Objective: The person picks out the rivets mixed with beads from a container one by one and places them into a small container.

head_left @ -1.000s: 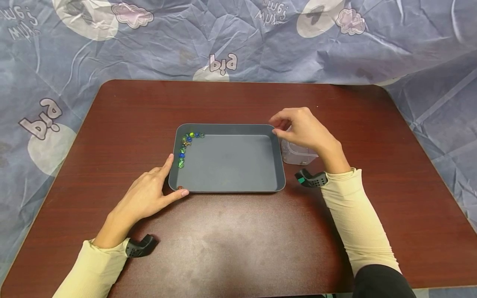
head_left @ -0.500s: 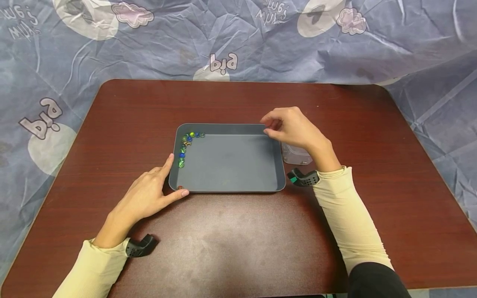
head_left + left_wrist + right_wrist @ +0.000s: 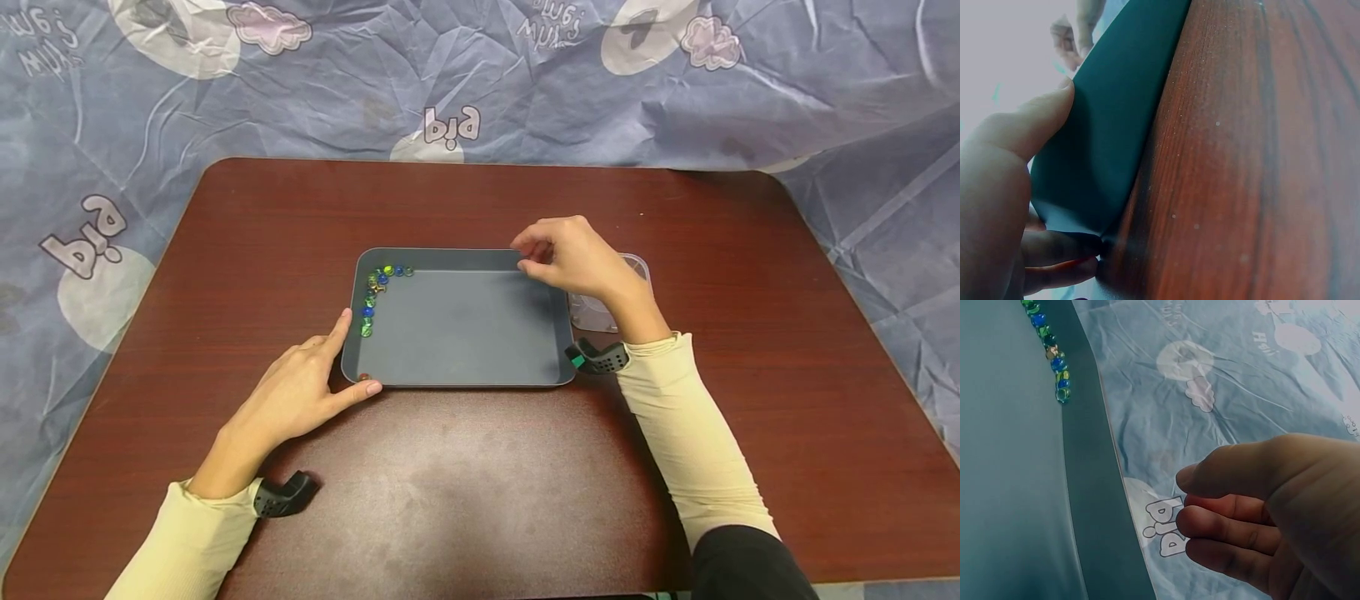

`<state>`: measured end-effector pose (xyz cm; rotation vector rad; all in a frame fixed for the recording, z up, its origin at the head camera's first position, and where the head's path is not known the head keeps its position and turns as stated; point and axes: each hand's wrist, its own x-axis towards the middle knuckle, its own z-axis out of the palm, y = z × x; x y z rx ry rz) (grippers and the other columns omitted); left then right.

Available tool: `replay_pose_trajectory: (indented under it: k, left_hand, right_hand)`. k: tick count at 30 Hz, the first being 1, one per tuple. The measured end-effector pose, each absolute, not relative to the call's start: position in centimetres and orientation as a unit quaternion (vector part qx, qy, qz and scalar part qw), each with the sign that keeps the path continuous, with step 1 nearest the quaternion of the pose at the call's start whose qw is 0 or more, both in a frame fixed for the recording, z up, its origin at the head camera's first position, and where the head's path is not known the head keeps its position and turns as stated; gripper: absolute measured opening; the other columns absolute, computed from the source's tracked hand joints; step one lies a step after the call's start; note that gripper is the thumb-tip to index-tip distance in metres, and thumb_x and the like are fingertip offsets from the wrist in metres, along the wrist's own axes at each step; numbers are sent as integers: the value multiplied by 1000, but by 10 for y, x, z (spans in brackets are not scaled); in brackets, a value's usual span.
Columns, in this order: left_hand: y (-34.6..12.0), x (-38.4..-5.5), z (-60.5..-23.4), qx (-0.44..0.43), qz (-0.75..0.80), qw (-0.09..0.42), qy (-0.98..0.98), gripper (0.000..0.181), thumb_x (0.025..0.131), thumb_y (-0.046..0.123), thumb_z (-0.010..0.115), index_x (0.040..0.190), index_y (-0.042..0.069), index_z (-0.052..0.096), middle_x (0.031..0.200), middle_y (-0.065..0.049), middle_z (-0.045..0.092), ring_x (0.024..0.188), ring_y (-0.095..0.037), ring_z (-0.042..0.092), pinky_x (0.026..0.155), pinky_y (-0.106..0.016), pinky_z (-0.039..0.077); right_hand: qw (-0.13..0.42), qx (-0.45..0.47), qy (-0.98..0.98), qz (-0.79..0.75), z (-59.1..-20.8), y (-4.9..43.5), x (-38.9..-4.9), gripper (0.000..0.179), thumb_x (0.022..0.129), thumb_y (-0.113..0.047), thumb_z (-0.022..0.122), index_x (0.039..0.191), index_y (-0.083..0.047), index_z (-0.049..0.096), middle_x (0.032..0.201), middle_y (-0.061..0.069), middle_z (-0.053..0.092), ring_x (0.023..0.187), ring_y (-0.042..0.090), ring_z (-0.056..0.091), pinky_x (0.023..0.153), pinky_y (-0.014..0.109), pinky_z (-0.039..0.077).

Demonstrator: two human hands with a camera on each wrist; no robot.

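In the head view my left hand (image 3: 298, 390) lies at the near left corner of a grey tray (image 3: 465, 333), its thumb along the front rim and forefinger against the left side. The left wrist view shows that thumb on the tray's outer wall (image 3: 1113, 106). Over the tray's far right corner hovers my right hand (image 3: 573, 258), thumb and fingers bent towards each other. The right wrist view shows no object at these fingertips (image 3: 1194, 522), though the thumb hides part of them. Several green and blue glass beads (image 3: 367, 312) and a small gold piece (image 3: 378, 288) line the tray's left and far sides.
A clear plastic box (image 3: 592, 312) stands against the tray's right side, partly hidden by my right arm. One reddish-brown bead (image 3: 363, 377) sits in the near left corner. The brown table (image 3: 465, 483) meets a printed blue cloth (image 3: 337, 100) behind.
My right hand has moved left from above the plastic box to over the tray's far right corner, uncovering more of the box. The left hand and the beads stay where they were.
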<state>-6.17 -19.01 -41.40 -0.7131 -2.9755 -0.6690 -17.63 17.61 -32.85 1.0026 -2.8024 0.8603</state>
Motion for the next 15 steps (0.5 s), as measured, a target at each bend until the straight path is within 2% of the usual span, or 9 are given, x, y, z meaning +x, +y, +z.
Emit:
replay_pose_trajectory:
  k: [15]
  left_hand:
    - [-190, -61, -414, -226, -213, 5, -950, 102, 86, 54, 70, 154, -5, 23, 127, -30, 59, 110, -41, 60, 91, -54, 46]
  right_hand:
    - [13, 323, -903, 284, -332, 161, -184, 16, 84, -2, 72, 101, 1, 73, 83, 8, 70, 74, 19, 66, 71, 34, 52]
